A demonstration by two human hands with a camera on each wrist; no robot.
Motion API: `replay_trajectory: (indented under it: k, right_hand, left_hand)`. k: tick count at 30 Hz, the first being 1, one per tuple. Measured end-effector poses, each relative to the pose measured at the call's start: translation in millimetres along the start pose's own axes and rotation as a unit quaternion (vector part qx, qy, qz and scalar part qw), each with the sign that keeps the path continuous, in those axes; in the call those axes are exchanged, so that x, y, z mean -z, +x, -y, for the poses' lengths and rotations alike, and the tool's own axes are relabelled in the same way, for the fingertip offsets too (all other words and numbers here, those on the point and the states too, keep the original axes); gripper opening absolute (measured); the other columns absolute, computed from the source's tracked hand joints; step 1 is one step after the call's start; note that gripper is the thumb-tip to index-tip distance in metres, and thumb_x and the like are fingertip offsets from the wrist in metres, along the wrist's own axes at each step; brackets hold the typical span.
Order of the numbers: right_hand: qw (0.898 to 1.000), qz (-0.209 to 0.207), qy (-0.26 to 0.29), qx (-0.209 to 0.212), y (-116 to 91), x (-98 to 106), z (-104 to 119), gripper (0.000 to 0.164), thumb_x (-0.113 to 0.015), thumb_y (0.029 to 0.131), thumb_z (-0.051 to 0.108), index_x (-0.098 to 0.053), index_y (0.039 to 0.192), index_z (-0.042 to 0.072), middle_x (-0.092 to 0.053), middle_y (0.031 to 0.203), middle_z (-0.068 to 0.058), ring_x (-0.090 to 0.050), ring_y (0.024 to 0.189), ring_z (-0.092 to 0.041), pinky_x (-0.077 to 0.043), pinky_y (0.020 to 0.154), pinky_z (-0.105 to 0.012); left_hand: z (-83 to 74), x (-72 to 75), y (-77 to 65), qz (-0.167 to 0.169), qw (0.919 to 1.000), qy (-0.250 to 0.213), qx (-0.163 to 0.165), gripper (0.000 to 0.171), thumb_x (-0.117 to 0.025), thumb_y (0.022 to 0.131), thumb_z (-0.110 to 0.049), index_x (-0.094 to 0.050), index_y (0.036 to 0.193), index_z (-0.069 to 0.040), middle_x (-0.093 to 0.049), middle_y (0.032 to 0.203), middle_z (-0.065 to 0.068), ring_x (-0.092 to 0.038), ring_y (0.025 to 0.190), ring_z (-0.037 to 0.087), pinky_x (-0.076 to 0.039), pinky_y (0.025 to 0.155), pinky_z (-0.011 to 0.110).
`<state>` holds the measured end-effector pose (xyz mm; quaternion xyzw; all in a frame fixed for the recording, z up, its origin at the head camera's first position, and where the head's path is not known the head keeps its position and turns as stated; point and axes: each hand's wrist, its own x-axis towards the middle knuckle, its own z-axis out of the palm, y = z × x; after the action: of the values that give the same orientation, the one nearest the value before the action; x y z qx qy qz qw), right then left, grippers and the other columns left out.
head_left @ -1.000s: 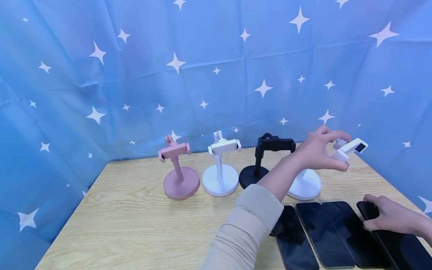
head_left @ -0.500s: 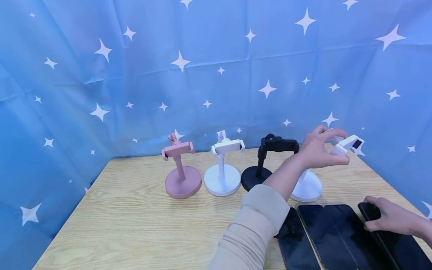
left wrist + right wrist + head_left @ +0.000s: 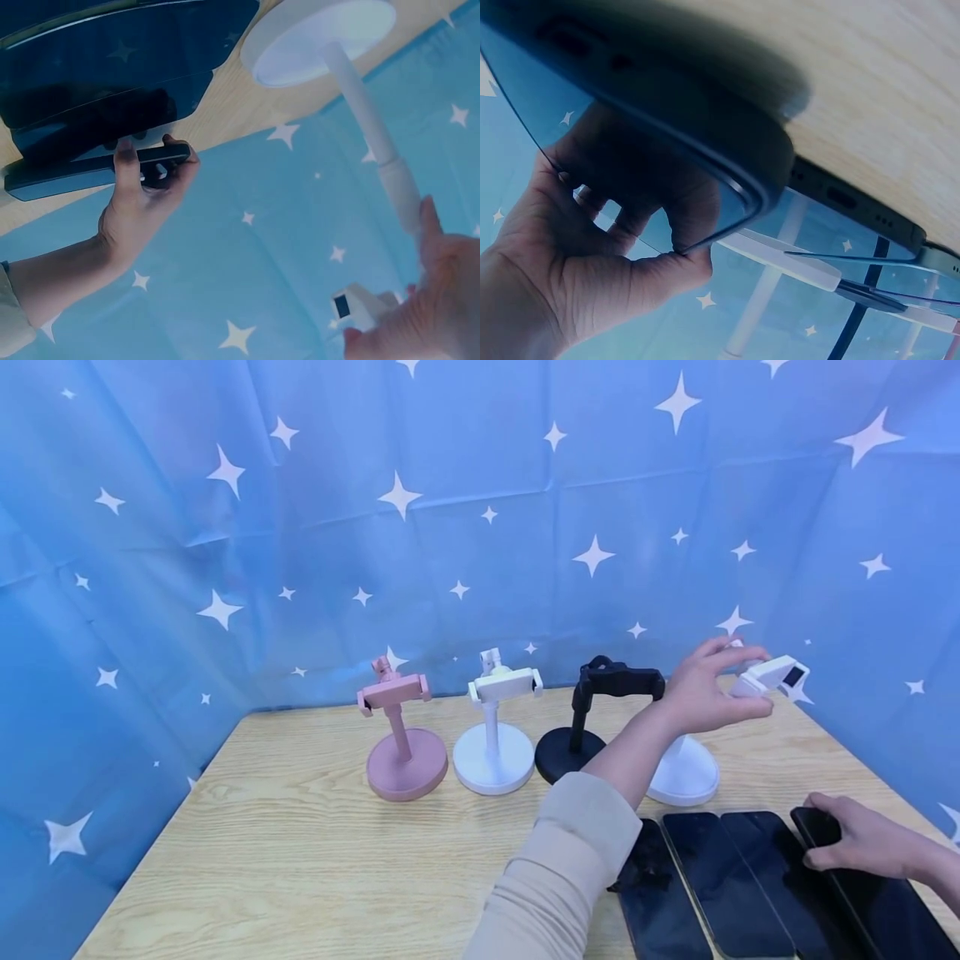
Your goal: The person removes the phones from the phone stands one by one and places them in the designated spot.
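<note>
My left hand holds the white clamp at the top of a white phone stand, whose round base sits on the table. In the left wrist view the stand's stem runs up to that hand, and the fingers hide part of the clamp. My right hand grips the far end of a black phone, thumb on one long side and fingers on the other. Seen from the right wrist, this phone casts a shadow on the wood.
Further left stand a black phone stand, another white one and a pink one. Several dark phones lie side by side, left of the gripped one. A blue star-patterned cloth hangs behind the table.
The white clamp in my left hand has turned and risen slightly. My right hand keeps its grip on the black phone. The head view has shifted a little.
</note>
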<state>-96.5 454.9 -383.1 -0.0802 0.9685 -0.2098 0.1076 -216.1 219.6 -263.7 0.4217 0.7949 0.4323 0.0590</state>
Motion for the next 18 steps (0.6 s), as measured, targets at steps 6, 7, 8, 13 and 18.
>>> replay_trajectory:
  k: [6, 7, 8, 13, 18]
  right_hand:
    - [0.999, 0.011, 0.032, 0.024, 1.2, -1.4, -3.8, 0.03, -0.065, 0.079, 0.015, -0.05, 0.097, -0.003, -0.049, 0.071, 0.004, -0.041, 0.059, 0.001, -0.033, 0.053, -0.022]
    - [0.999, 0.011, 0.032, 0.023, 1.2, -1.6, -4.8, 0.03, -0.066, 0.079, 0.015, -0.05, 0.096, -0.003, -0.05, 0.071, 0.005, -0.041, 0.059, 0.001, -0.033, 0.053, -0.022]
    - [0.999, 0.011, 0.026, 0.022, 1.3, -1.4, -6.1, 0.03, -0.065, 0.079, 0.016, -0.05, 0.097, -0.003, -0.051, 0.073, 0.003, -0.041, 0.061, 0.001, -0.034, 0.054, -0.023]
    - [1.0, 0.006, 0.002, -0.006, 3.6, 0.5, -9.4, 0.045, -0.067, 0.078, 0.019, -0.049, 0.105, -0.012, -0.058, 0.093, -0.018, -0.056, 0.084, -0.025, -0.046, 0.065, -0.038]
    - [1.0, 0.019, 0.005, -0.002, 4.2, 2.6, -11.2, 0.043, -0.065, 0.079, 0.019, -0.048, 0.106, -0.011, -0.055, 0.084, -0.01, -0.051, 0.075, -0.013, -0.042, 0.061, -0.031]
  left_hand:
    - [2.9, 0.5, -1.2, -0.008, 0.9992, -0.019, -0.033, 0.047, -0.064, 0.083, -0.025, -0.052, 0.128, -0.027, -0.018, 0.146, -0.024, -0.015, 0.131, -0.007, -0.034, 0.076, 0.006]
    - [3.0, 0.2, -1.4, -0.009, 0.9991, -0.021, -0.035, 0.046, -0.064, 0.083, -0.025, -0.052, 0.128, -0.027, -0.018, 0.146, -0.024, -0.013, 0.132, -0.006, -0.034, 0.08, 0.008]
    - [3.2, -0.2, -1.5, -0.011, 0.999, -0.023, -0.036, 0.046, -0.064, 0.083, -0.026, -0.052, 0.128, -0.027, -0.017, 0.146, -0.025, -0.012, 0.133, -0.005, -0.034, 0.084, 0.01]
    - [4.1, -1.5, -2.5, -0.008, 0.9991, -0.027, -0.03, 0.047, -0.062, 0.086, -0.028, -0.049, 0.131, -0.03, -0.011, 0.147, -0.027, -0.003, 0.136, 0.002, -0.024, 0.106, 0.028]
    - [6.0, -1.8, -3.6, 0.003, 0.9988, -0.036, -0.035, 0.049, -0.058, 0.089, -0.028, -0.043, 0.136, -0.03, -0.005, 0.147, -0.028, 0.004, 0.137, 0.004, -0.015, 0.11, 0.035]
